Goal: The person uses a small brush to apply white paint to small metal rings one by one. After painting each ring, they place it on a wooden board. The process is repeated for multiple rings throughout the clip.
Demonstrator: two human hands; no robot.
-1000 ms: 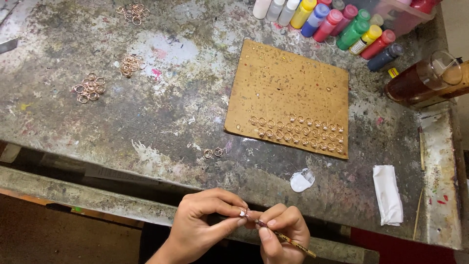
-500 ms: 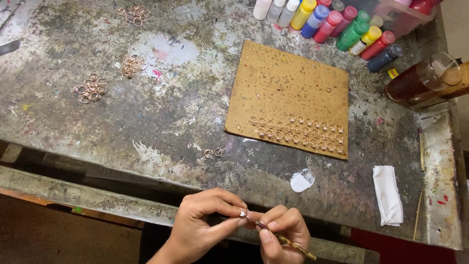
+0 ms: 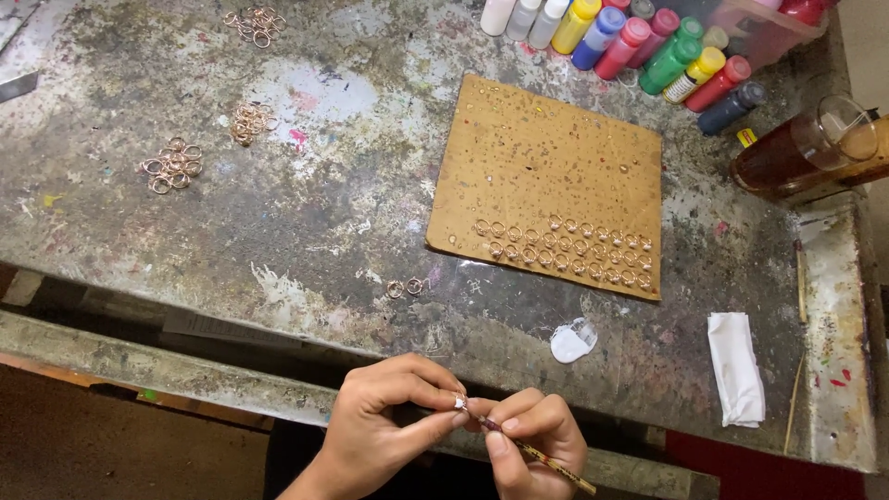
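Below the table's front edge, my left hand point(image 3: 384, 426) pinches a small gold ring point(image 3: 458, 401) between thumb and fingertips. My right hand point(image 3: 532, 444) grips a thin stick-like tool point(image 3: 542, 456), and its tip touches the ring. A brown cardboard sheet point(image 3: 556, 157) lies on the table beyond my hands, with rows of several small rings point(image 3: 565, 248) set along its near edge. Two loose rings point(image 3: 405, 288) lie on the table just left of the cardboard.
Piles of gold rings point(image 3: 172, 165) point(image 3: 250, 121) point(image 3: 255, 18) sit at the left. Coloured paint bottles point(image 3: 648, 46) line the back. A jar of brown liquid point(image 3: 796, 148) stands at right. A white paint blob point(image 3: 572, 341) and folded white cloth point(image 3: 736, 366) lie near the front edge.
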